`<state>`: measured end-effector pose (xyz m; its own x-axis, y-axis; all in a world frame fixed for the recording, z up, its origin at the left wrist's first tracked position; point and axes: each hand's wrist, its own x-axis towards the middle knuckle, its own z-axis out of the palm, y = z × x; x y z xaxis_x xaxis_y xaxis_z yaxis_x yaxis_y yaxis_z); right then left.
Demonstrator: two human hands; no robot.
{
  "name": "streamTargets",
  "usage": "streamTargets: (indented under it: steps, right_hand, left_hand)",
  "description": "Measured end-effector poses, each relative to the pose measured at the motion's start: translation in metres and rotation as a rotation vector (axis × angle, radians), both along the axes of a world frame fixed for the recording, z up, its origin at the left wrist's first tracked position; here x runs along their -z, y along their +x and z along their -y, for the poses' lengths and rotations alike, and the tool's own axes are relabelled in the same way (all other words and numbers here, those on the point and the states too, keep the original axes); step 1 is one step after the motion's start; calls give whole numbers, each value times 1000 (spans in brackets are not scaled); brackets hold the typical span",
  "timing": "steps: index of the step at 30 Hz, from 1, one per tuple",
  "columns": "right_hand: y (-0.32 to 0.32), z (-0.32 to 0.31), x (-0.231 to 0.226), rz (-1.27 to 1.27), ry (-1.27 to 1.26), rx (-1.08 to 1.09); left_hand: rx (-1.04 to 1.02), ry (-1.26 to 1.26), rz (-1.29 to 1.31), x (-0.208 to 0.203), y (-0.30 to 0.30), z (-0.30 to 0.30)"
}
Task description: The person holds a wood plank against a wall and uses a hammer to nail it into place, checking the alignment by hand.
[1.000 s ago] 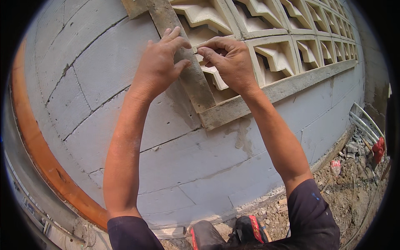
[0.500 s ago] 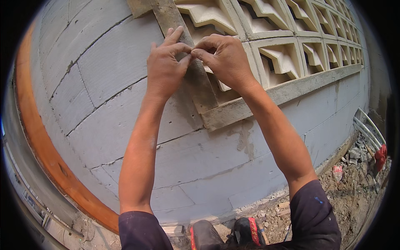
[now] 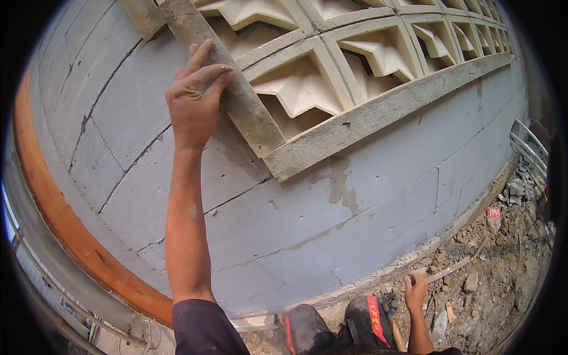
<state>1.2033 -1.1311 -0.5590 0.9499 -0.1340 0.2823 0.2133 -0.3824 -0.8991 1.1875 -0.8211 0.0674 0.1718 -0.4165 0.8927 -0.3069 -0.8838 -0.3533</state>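
My left hand [image 3: 195,103] is raised against a weathered greyish board [image 3: 251,115] that runs slantwise along the left edge of the patterned vent blocks [image 3: 299,89]. Its thumb and index finger are pinched together, with a tiny speck at their tips too small to name; the other fingers rest on or close to the board. Low on the right, my right hand [image 3: 416,291] is over the rubble beside my knee, its fingers drawn together. Something tan shows at those fingertips, but whether it is held cannot be made out. A long narrow strip [image 3: 449,271] lies just beyond.
A second board [image 3: 384,121] edges the bottom of the vent blocks, meeting the first at a corner. Grey block wall [image 3: 284,222] surrounds them. An orange post [image 3: 71,236] stands at left. Rubble [image 3: 473,290], a crumpled plastic bottle [image 3: 493,219] and pale pipes [image 3: 529,154] lie at right.
My right hand has left my left hand's fingertips and dropped to the ground at lower right. My left hand stays pinched at the board; the view has shifted, placing the wall further left.
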Motion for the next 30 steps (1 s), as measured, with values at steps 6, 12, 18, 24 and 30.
streamTargets:
  steps: [6,12,18,24,30]
  right_hand:
    - [-95,14,160,-339,-636,-280]
    - [-102,-3,171,-563,-697,-423]
    - [-85,-4,158,-561,-673,-416]
    - [-92,8,121,-500,-494,-294]
    - [-72,10,-41,-84,-39,-189]
  left_hand:
    - [-65,17,5,0,-6,-3]
    - [-95,48,54,0,-5,-3]
    - [1,-7,27,5,-2,-3]
    - [6,3,31,5,-2,-5]
    - [22,12,70,7,-2,-8]
